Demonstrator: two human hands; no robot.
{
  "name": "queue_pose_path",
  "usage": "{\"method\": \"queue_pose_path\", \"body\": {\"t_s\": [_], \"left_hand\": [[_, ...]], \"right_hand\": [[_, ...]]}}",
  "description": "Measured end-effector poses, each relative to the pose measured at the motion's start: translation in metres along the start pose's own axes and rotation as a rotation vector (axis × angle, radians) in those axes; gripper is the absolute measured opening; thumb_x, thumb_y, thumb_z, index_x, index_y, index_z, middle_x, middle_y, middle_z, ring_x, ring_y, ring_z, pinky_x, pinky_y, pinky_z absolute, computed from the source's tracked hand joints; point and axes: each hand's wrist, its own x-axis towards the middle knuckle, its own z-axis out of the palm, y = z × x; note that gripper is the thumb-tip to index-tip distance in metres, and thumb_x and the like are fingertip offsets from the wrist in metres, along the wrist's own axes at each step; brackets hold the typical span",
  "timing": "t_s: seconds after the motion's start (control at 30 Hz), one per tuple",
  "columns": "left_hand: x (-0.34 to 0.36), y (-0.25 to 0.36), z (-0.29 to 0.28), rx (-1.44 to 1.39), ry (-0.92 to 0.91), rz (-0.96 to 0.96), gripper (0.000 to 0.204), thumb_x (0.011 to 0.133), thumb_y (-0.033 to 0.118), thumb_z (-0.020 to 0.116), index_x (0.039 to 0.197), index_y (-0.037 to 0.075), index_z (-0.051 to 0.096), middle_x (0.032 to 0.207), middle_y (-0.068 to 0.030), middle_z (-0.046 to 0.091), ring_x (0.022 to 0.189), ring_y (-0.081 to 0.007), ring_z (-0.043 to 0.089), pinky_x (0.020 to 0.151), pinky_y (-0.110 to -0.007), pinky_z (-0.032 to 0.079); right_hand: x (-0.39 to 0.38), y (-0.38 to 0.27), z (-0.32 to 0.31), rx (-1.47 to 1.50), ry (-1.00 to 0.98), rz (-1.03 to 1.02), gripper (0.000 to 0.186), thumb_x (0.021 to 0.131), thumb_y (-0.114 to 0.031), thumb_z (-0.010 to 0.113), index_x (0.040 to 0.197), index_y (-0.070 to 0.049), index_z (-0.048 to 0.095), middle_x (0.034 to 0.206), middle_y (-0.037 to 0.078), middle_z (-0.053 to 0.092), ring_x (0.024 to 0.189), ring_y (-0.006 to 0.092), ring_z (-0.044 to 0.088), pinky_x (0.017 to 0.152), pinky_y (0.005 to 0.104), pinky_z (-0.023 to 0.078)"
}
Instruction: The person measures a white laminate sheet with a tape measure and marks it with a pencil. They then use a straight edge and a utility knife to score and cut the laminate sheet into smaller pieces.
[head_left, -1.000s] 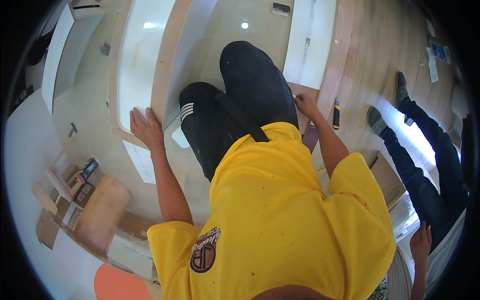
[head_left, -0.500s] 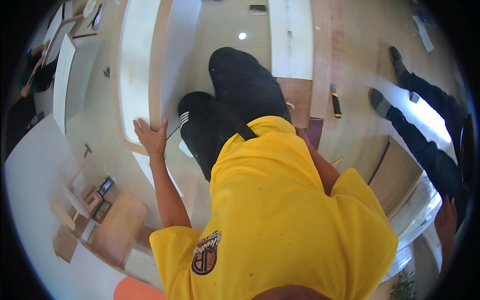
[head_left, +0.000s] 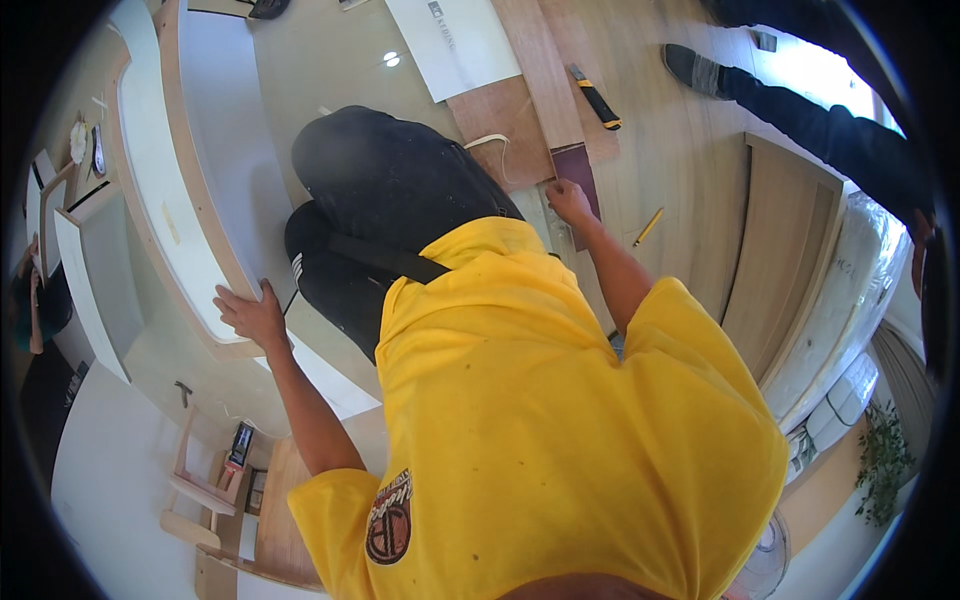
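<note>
My left hand (head_left: 252, 315) rests with spread fingers on the near corner of a long white panel with a wooden rim (head_left: 165, 200), thumb over its edge. At the right my right hand (head_left: 570, 203) has its fingers curled together beside a dark maroon board (head_left: 575, 170); whatever they hold is hidden. Just beyond that hand lie a reddish-brown board (head_left: 515, 120) and a thin pale curved strip (head_left: 489, 140). A yellow-and-black utility knife (head_left: 597, 98) and a yellow pencil-like stick (head_left: 648, 227) lie on the floor to the right.
A white board (head_left: 460, 50) lies ahead. One person's legs (head_left: 780, 100) extend at the right; another person (head_left: 45, 300) is at the far left. A wooden cabinet (head_left: 785, 230) stands beside plastic-wrapped goods (head_left: 850, 290). Tools and wooden furniture (head_left: 285, 510) occupy the left.
The view has turned, shifting the panel left. My right hand, mostly hidden behind my body before, now shows beside the maroon board. My left hand stays on the panel's corner.
</note>
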Motion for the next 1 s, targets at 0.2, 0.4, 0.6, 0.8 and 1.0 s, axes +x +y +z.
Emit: {"method": "queue_pose_path", "body": {"t_s": [0.2, 0.4, 0.6, 0.8, 1.0], "left_hand": [[0.001, -0.011, 0.011, 0.089, -0.003, -0.053, 0.099, 0.08, 0.044, 0.076, 0.161, 0.012, 0.029, 0.165, -0.0214, 0.03, 0.146, -0.05, 0.032, 0.106, -0.068, 0.04], [0.006, -0.02, 0.02, 0.116, 0.002, -0.049, 0.097, 0.082, 0.049, 0.073, 0.161, 0.014, 0.029, 0.165, -0.0183, 0.031, 0.147, -0.0496, 0.032, 0.107, -0.069, 0.039], [0.014, -0.016, 0.022, 0.083, 0.073, -0.001, 0.092, 0.08, 0.042, 0.071, 0.158, 0.01, 0.035, 0.16, -0.0218, 0.038, 0.139, -0.0448, 0.043, 0.106, -0.063, 0.044], [0.021, -0.018, 0.016, 0.068, -0.023, 0.045, 0.098, 0.078, 0.041, 0.075, 0.156, 0.001, 0.032, 0.156, -0.0281, 0.039, 0.141, -0.0467, 0.04, 0.112, -0.06, 0.04], [0.027, -0.025, 0.012, -0.107, 0.032, 0.203, 0.117, 0.068, 0.041, 0.089, 0.151, -0.017, 0.029, 0.15, -0.0382, 0.041, 0.141, -0.0504, 0.04, 0.121, -0.05, 0.032]], "right_hand": [[-0.023, 0.014, 0.015, -0.273, -0.168, -0.157, 0.035, 0.092, -0.031, 0.057, 0.095, 0.0, 0.074, 0.104, 0.029, 0.07, 0.103, 0.0484, 0.066, 0.092, 0.0536, 0.053], [-0.019, -0.013, -0.012, -0.442, -0.291, -0.256, 0.034, 0.089, -0.029, 0.06, 0.097, 0.001, 0.073, 0.105, 0.029, 0.07, 0.103, 0.0479, 0.066, 0.094, 0.0529, 0.052], [-0.027, 0.035, -0.035, 0.106, 0.473, -0.012, 0.034, 0.093, -0.031, 0.065, 0.107, -0.002, 0.075, 0.098, 0.022, 0.075, 0.093, 0.0349, 0.074, 0.083, 0.0435, 0.056], [-0.036, 0.192, -0.056, -0.084, 0.728, 0.304, 0.035, 0.091, -0.026, 0.062, 0.107, 0.003, 0.072, 0.105, 0.025, 0.073, 0.098, 0.0448, 0.07, 0.086, 0.0491, 0.056], [0.001, 0.309, -0.062, -0.046, 0.619, 0.569, 0.091, 0.086, -0.041, 0.077, 0.148, 0.012, 0.037, 0.127, 0.027, 0.063, 0.111, 0.0361, 0.067, 0.091, 0.0439, 0.056]]}}
